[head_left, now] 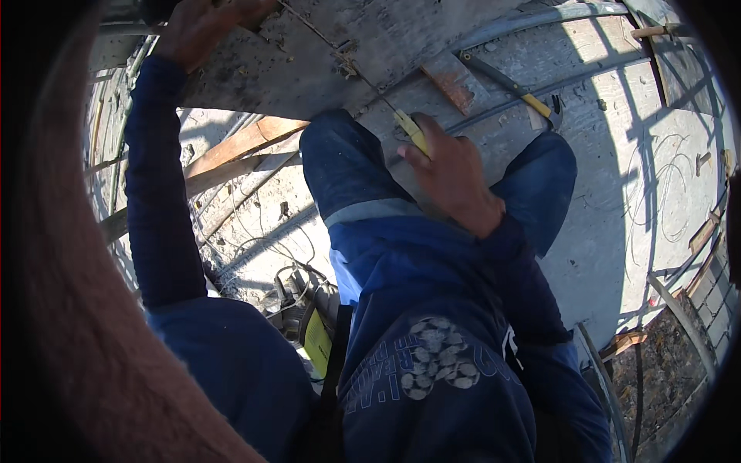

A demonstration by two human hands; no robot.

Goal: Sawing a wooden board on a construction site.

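In my right hand is a yellow-handled handsaw, the fingers closed round its grip. Its long thin blade shows edge-on and runs up and to the left across a dark grey board, with small chips beside it. My left hand rests at the board's far left, its fingers stretched out over the surface and partly cut off by the top edge. Beyond my knees lie a reddish-stained wood block and a claw hammer with a dark and yellow handle.
Left of my legs, a wooden plank slants over rubble and loose wires. A grey and lime-green power tool lies beside my hip. Coiled thin wire lies on the pale panels at the right, with bars and rough edges beyond.
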